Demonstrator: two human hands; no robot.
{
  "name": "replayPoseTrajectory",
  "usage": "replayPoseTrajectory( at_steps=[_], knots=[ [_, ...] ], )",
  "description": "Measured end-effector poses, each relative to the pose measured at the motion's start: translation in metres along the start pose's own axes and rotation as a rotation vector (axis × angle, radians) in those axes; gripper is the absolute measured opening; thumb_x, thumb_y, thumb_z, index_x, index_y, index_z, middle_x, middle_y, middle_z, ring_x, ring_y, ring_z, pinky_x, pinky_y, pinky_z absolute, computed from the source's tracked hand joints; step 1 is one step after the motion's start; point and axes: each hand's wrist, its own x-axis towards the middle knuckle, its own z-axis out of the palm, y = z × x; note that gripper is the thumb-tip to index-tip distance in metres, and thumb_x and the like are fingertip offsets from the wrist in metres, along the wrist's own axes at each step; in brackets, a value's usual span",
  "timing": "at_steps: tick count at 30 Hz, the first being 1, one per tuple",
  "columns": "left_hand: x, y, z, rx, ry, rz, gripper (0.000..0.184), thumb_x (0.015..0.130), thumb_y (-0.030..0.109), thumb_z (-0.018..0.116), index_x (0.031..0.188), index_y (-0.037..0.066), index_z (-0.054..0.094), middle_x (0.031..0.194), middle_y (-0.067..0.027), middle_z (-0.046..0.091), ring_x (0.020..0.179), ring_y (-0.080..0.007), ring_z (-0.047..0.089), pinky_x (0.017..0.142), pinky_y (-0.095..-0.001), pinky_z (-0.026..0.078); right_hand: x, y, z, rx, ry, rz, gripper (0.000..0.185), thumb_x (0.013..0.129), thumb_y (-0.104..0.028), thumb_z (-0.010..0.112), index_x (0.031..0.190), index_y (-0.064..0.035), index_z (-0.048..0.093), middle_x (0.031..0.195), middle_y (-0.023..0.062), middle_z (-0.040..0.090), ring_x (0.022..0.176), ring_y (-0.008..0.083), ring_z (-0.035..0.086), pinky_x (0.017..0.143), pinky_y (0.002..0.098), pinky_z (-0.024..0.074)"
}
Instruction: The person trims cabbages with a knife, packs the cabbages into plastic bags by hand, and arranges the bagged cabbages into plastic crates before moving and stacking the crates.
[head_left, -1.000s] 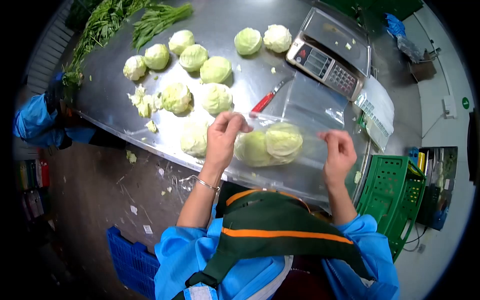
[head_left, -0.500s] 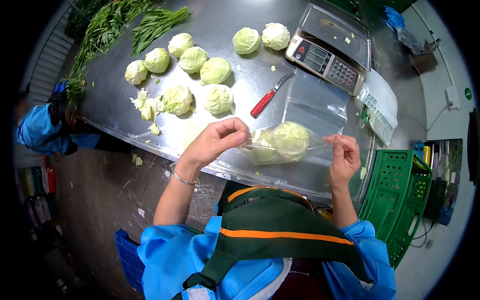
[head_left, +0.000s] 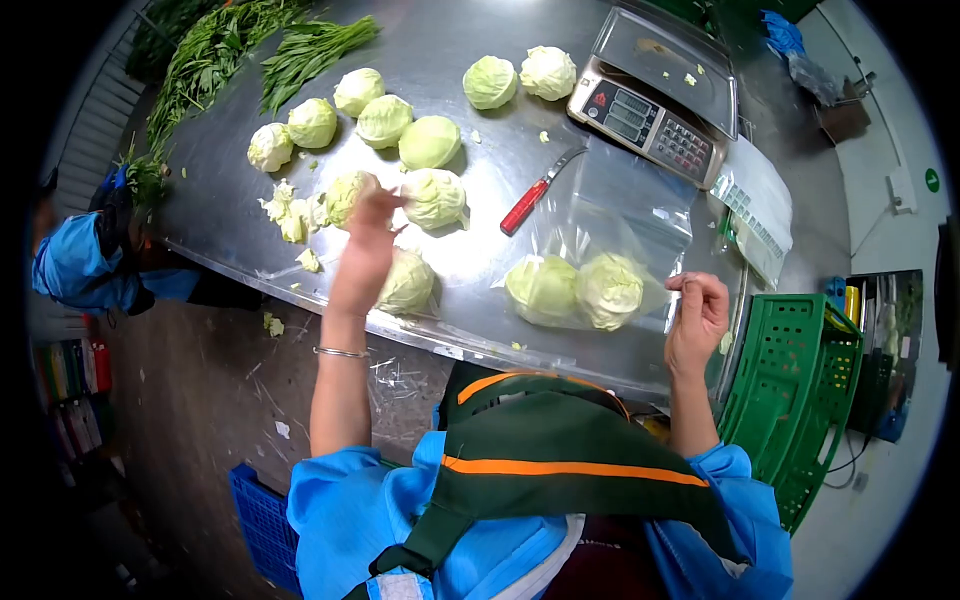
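Note:
Two pale green cabbages lie in a clear plastic bag (head_left: pixel 578 285) on the metal table. My right hand (head_left: pixel 697 315) pinches the bag's right edge. Off the bag, my left hand (head_left: pixel 372 225) is above the table beside a cabbage (head_left: pixel 433 198), blurred, its fingers partly spread and holding nothing visible. Nearer the table edge, another cabbage (head_left: pixel 407 282) sits to the right of my left wrist. A red-handled knife (head_left: pixel 525 206) lies beyond the bag, next to flat clear bags (head_left: pixel 635 200).
Several more cabbages (head_left: pixel 385 121) and loose leaves (head_left: pixel 290 214) lie on the table (head_left: pixel 215 215). Greens (head_left: pixel 315 50) are at the far left, a scale (head_left: pixel 655 120) at the far right. Green crates (head_left: pixel 790 380) stand right; a person's blue sleeve (head_left: pixel 75 260) shows left.
My left hand has let go of the bag and moved left and away from me. The bag's left side has dropped open, while my right hand still holds its edge.

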Motion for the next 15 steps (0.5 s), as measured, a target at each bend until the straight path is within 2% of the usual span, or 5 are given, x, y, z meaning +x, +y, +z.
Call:
replayPoseTrajectory(
  at_steps=[2,5,11,14,15],
  knots=[
    [0.001,0.009,0.044,0.314,-0.444,-0.136,0.115,0.059,0.028,0.083,0.146,0.010,0.009,0.144,-0.0166,0.027,0.133,-0.0269,0.027,0.107,-0.0433,0.027,0.005,-0.002,-0.001,0.019,-0.009,-0.053,0.006,0.089,0.001,0.052,0.095,-0.0013,0.055,0.087,0.0091,0.058,0.081,0.0154,0.057,0.075,0.0279,0.0461],
    [0.036,-0.033,0.100,0.209,-0.444,-0.025,0.121,0.057,0.025,0.085,0.146,0.011,0.003,0.147,-0.0184,0.020,0.137,-0.0307,0.019,0.108,-0.0459,0.025,0.006,-0.012,-0.003,0.003,-0.062,-0.090,0.007,0.088,0.001,0.054,0.094,-0.0015,0.056,0.088,0.0087,0.058,0.081,0.0147,0.057,0.074,0.0262,0.0459],
    [0.109,-0.102,0.177,-0.154,-0.764,-0.351,0.082,0.087,0.057,0.046,0.144,0.006,0.016,0.142,-0.0161,0.033,0.132,-0.0251,0.030,0.107,-0.0354,0.028,-0.004,-0.028,-0.001,-0.057,-0.120,-0.087,0.008,0.087,0.003,0.055,0.092,-0.0007,0.059,0.088,0.0101,0.059,0.080,0.0168,0.059,0.072,0.0272,0.0482],
    [0.116,-0.100,0.215,0.139,-0.992,-0.470,0.073,0.092,0.060,0.028,0.136,0.003,0.038,0.126,-0.0152,0.052,0.118,-0.0222,0.046,0.100,-0.0344,0.035,-0.004,-0.038,0.002,-0.119,-0.141,-0.115,0.008,0.086,0.004,0.054,0.091,0.0001,0.059,0.087,0.0109,0.060,0.079,0.0172,0.060,0.071,0.0274,0.0490],
    [0.107,-0.095,0.217,-0.036,-0.923,-0.572,0.057,0.096,0.048,0.035,0.111,-0.001,0.059,0.099,-0.0124,0.063,0.093,-0.0179,0.057,0.086,-0.0322,0.044,-0.003,-0.042,0.001,-0.144,-0.154,-0.128,0.008,0.086,0.004,0.054,0.091,0.0004,0.059,0.087,0.0112,0.060,0.079,0.0173,0.060,0.071,0.0274,0.0491]
  ],
)
